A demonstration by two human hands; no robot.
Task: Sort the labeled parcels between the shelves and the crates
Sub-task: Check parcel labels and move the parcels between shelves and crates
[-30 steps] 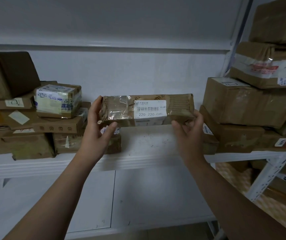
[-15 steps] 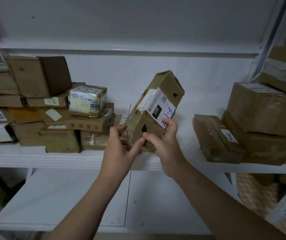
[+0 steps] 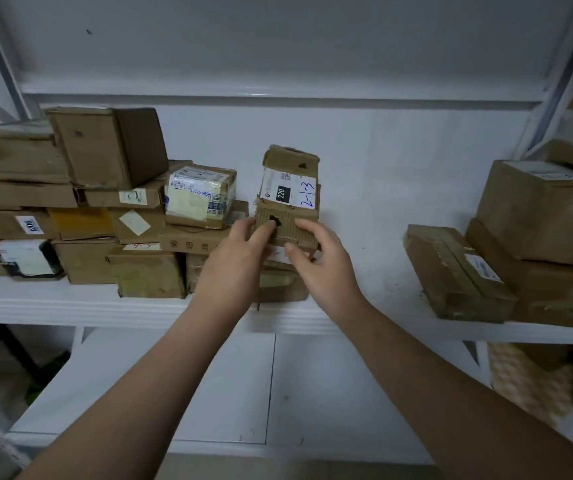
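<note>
Now the long brown corrugated cardboard parcel (image 3: 289,202) stands on end, nearly upright. Half a second ago it leaned over to the right, out in front of the white metal shelf (image 3: 364,271); a second ago it was held flat and lengthwise. It has gone further back, over the squashed brown box (image 3: 279,284) at the right end of the left-hand pile. Its bottom end is hidden behind the fingers, so I cannot tell whether it rests there. Its white label (image 3: 298,194) faces out, turned sideways, with "220" printed on it and "2-1-3" written in blue.

Both forearms reach up and forward and meet at the parcel's lower end. The left hand (image 3: 236,261) grips its lower left corner, fingers bent across the ribbed front beside a dark hole. The right hand (image 3: 323,265) holds the lower right, fingers curled over the front and thumb tucked below. A tape-wrapped labelled carton (image 3: 200,195) sits just left of the parcel.
</note>
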